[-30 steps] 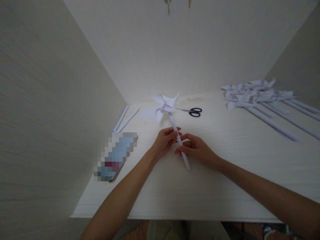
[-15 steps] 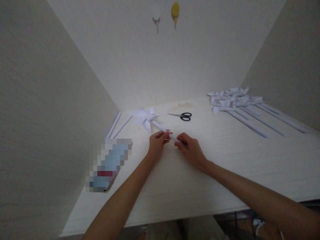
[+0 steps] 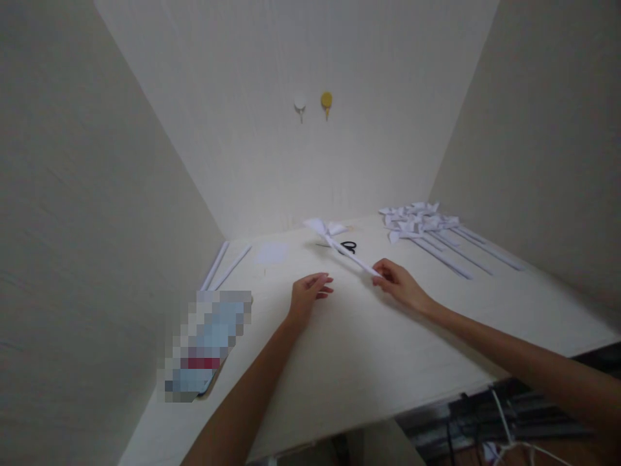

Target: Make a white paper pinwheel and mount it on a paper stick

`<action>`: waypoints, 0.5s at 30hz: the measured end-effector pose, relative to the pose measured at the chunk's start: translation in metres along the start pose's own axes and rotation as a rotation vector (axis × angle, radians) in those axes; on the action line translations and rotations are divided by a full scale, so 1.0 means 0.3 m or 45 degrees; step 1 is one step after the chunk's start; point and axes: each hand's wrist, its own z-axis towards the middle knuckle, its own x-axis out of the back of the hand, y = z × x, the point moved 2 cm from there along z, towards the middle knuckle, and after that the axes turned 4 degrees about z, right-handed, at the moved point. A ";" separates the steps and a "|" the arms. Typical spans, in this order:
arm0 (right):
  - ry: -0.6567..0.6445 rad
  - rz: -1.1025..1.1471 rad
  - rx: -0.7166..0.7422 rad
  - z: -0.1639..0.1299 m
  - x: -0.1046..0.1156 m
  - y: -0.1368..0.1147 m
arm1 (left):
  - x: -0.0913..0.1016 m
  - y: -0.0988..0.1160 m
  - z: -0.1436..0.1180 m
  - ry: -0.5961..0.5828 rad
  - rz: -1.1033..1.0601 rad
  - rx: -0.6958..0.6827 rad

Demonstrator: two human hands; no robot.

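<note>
Right hand (image 3: 398,282) pinches the stick end of a white paper pinwheel (image 3: 339,243), lifted above the pale worktop (image 3: 388,336) near black scissors (image 3: 348,246). Left hand (image 3: 306,292) open, empty. Judged light, crushable; grip stick, not vanes.

The right hand (image 3: 400,285) pinches the lower end of a white paper pinwheel on a rolled paper stick (image 3: 339,244), lifted above the pale wooden table (image 3: 369,349). The left hand (image 3: 306,294) hovers open and empty beside it. Black-handled scissors (image 3: 347,246) lie behind the stick, and a heap of finished white pinwheels (image 3: 427,226) lies far right
</note>
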 end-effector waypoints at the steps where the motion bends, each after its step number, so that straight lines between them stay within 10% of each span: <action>1: 0.048 -0.054 0.010 0.002 0.072 0.008 | 0.001 0.000 0.001 -0.004 0.008 0.002; 8: 0.731 -0.782 -0.151 -0.079 0.550 0.089 | 0.003 -0.004 0.005 -0.010 0.034 -0.008; 15: 0.767 -1.038 -0.650 -0.208 0.708 0.284 | 0.006 -0.013 0.009 -0.011 0.016 -0.009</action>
